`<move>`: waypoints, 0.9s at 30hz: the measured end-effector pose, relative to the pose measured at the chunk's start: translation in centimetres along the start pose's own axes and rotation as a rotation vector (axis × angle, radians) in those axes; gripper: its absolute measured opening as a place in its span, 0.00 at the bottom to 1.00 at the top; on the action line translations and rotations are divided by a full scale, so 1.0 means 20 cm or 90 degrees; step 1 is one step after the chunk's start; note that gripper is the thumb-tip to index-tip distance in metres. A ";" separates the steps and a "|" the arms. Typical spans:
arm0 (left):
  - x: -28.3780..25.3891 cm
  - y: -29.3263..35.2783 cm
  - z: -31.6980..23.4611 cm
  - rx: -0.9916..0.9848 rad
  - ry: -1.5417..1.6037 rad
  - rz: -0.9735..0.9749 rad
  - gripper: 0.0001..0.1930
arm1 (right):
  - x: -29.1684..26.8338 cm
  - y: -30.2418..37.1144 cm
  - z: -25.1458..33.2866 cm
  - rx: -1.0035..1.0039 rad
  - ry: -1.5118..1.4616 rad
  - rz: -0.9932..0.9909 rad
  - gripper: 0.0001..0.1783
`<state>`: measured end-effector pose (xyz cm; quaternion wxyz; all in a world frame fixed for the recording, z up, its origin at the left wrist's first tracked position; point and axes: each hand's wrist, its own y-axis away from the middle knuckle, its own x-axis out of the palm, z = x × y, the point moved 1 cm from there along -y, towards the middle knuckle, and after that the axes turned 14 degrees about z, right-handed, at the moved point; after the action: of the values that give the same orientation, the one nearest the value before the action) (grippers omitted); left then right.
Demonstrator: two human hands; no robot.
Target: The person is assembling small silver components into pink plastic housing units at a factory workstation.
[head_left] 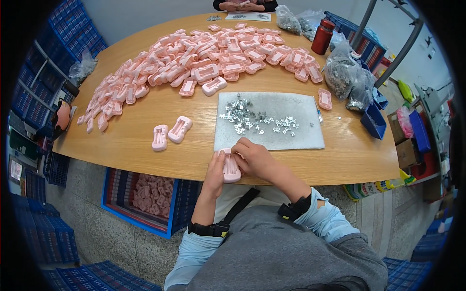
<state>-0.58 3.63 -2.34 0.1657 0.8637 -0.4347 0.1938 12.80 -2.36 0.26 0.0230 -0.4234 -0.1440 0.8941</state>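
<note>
At the table's near edge my left hand (214,173) is closed around the left side of a pink plastic casing (231,170), which has a long recess facing up. My right hand (254,158) bends over the casing's upper right side, its fingers pressed together at the recess. Whatever those fingertips hold is hidden. Just beyond lies a white foam mat (296,140) bearing a loose pile of small shiny metal clips (239,114). Left of my hands, two pink casings (180,129) rest side by side on the wooden table (131,153).
A large heap of pink casings (194,58) spreads over the table's far side. Right of it stand a red bottle (323,37), bags of metal parts (340,72) and a blue bin (374,121). Below the table sits a blue crate (138,226) of casings. Another person's hands (240,6) work opposite.
</note>
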 end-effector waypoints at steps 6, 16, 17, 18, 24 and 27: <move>-0.02 -0.01 0.02 0.004 0.014 -0.001 0.13 | 0.01 0.00 0.00 0.011 -0.023 -0.015 0.07; -0.03 -0.01 0.03 0.003 0.020 0.012 0.14 | 0.02 0.02 -0.01 0.056 -0.148 -0.045 0.09; -0.03 -0.01 0.03 0.003 0.023 0.013 0.14 | 0.01 0.01 0.00 0.085 -0.167 -0.041 0.10; -0.03 -0.01 0.03 0.002 0.022 0.012 0.14 | 0.01 0.01 0.00 0.115 -0.187 -0.037 0.11; -0.01 0.00 0.01 0.006 0.011 0.015 0.15 | 0.01 0.00 0.00 0.164 -0.248 -0.016 0.13; 0.00 0.01 0.00 0.006 -0.005 0.030 0.16 | 0.02 -0.01 0.00 0.178 -0.276 -0.006 0.13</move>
<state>-0.70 3.55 -2.26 0.1555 0.8548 -0.4546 0.1964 12.52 -2.05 0.04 0.0537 -0.2137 -0.0228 0.9751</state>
